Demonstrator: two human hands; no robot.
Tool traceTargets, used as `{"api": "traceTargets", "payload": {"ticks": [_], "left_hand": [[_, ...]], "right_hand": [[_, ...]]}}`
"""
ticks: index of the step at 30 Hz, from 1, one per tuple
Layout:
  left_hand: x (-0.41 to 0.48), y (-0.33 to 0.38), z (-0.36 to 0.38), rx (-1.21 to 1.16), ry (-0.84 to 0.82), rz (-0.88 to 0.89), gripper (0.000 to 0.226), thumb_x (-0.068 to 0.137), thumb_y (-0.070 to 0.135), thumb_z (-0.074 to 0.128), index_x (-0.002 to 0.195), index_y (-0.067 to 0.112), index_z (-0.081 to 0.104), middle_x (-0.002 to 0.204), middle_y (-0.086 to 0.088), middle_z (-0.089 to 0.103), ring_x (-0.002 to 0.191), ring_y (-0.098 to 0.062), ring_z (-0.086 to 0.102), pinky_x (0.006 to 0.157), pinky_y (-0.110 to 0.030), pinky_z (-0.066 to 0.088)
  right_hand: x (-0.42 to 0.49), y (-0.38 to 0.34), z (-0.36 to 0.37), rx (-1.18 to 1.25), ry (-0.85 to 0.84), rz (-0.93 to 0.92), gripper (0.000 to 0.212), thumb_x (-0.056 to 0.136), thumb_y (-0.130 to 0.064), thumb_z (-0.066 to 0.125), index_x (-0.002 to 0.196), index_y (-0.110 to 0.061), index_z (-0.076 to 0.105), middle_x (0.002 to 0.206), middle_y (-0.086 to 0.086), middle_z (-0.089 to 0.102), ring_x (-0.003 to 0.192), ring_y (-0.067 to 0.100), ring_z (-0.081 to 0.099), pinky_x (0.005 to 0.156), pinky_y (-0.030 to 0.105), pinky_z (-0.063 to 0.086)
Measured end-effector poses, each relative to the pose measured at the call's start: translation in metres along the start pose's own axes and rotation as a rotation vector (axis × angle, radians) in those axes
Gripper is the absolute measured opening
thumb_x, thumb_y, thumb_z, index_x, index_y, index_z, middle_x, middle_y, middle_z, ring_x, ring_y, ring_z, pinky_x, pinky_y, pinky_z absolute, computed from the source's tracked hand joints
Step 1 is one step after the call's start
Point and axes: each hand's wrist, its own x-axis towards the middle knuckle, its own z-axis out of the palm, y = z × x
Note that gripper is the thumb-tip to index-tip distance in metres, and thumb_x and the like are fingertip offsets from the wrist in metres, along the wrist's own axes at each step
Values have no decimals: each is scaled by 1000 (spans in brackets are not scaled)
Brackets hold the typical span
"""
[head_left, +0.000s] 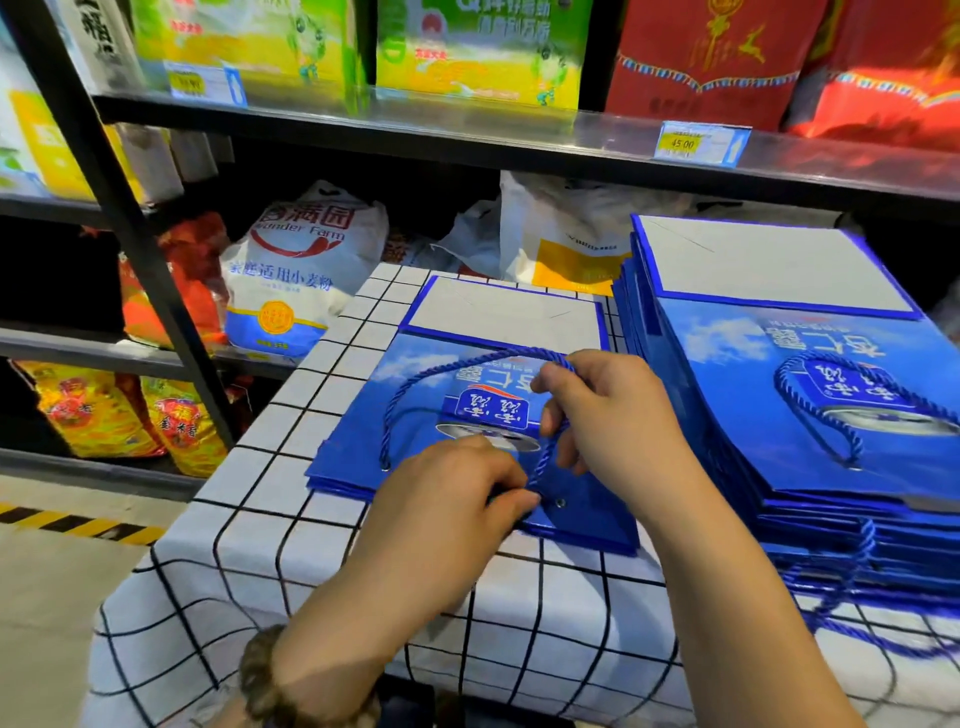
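The tip of the blue cord (467, 360) cannot be seen: it vanishes under the curled fingertips of the left hand (457, 493), so whether it has passed through the bag is impossible to tell. Both hands cover much of the printed can in the middle of the flat blue paper bag (358, 441), and the lettering reads upside down from this view. The forearms are cut off by the bottom edge, where a beaded bracelet (270, 675) circles the left wrist. At the right edge a tall stack of matching bags (810, 415) runs out of frame, and its lower layers blur together. The bag lies in the centre of the frame on a white tablecloth with a black grid (260, 519). The left hand, just below centre, pinches the cord against the bag, right beside a small metal eyelet (560, 502) near the bag's lower edge. The right hand (608, 410), slightly above and to the right, grips the same cord between thumb and fingers. From there the cord arcs up and left over the bag and comes down at its lower left corner. Behind, in the upper half, dark shelves (363, 119) hold a white flour sack (296, 270) and blurred packages cut off at the top.
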Motion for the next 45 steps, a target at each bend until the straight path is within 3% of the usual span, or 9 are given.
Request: {"api": "traceTargets", "payload": {"ticks": [4, 9, 12, 15, 18, 22, 25, 28, 45], "left_hand": [[6, -11, 4, -181, 105, -43, 14, 89, 27, 54, 77, 26, 60, 73, 11, 64, 78, -12, 60, 73, -33, 48], [9, -8, 8, -434, 134, -8, 26, 83, 6, 59, 75, 30, 66, 64, 22, 66, 68, 8, 62, 63, -5, 43], [8, -3, 12, -476, 150, 51, 25, 82, 17, 62, 84, 42, 62, 67, 28, 65, 73, 7, 62, 65, -6, 45], [6, -6, 11, -257, 98, 120, 32, 76, 44, 48, 107, 47, 55, 96, 26, 65, 98, 3, 56, 85, -16, 43], [-2, -17, 11, 166, -145, 161, 83, 60, 70, 12, 135, 44, 37, 148, 20, 29, 140, -6, 18, 113, -25, 11], [-11, -24, 0, 204, -221, 172, 95, 53, 68, -2, 138, 43, 32, 151, 21, 18, 141, -1, 7, 102, -14, -1], [-16, -33, -10, 214, -193, 225, 82, 66, 77, 11, 126, 40, 53, 139, 20, 43, 130, 4, 32, 103, -20, 14], [-23, -43, -9, 321, -75, 306, 65, 93, 56, 12, 99, 32, 71, 107, 9, 70, 99, -12, 66, 81, -26, 45], [-24, -41, -4, 310, 13, 313, 67, 96, 51, 8, 91, 31, 73, 99, 12, 71, 94, -8, 67, 71, -35, 54]], "right_hand": [[-11, 14, -4, -262, 180, -202, 54, 89, -23, 56, 138, -30, 34, 113, -8, 41, 80, 13, 55, 68, 21, 46], [-26, 30, 0, -201, -64, -359, 22, 84, -20, 64, 105, -24, 69, 102, -20, 52, 86, -10, 53, 77, 4, 39], [-29, 35, 1, 17, -5, -273, 22, 78, -8, 68, 75, -29, 71, 68, -25, 65, 71, -8, 60, 67, 4, 42], [-31, 39, -3, 154, 49, -217, 30, 75, -4, 70, 67, -33, 66, 62, -24, 66, 62, -4, 60, 61, 8, 44], [-32, 43, -3, 147, 48, -192, 29, 76, -5, 70, 70, -34, 68, 64, -25, 66, 65, -6, 61, 63, 6, 43], [-36, 45, -4, 58, -28, -216, 19, 75, -8, 71, 73, -27, 72, 70, -20, 68, 75, -4, 62, 69, 7, 43], [-41, 44, -6, 19, -124, -230, 24, 78, -13, 69, 68, -35, 69, 78, -19, 67, 72, -1, 61, 66, 8, 42], [-43, 44, -8, -64, -211, -240, 29, 81, -13, 66, 64, -37, 61, 77, -18, 60, 70, 3, 56, 63, 9, 38], [-40, 44, -8, -253, -316, -289, 12, 86, -23, 61, 79, -24, 70, 74, -12, 58, 78, 4, 54, 68, 14, 39]]}}
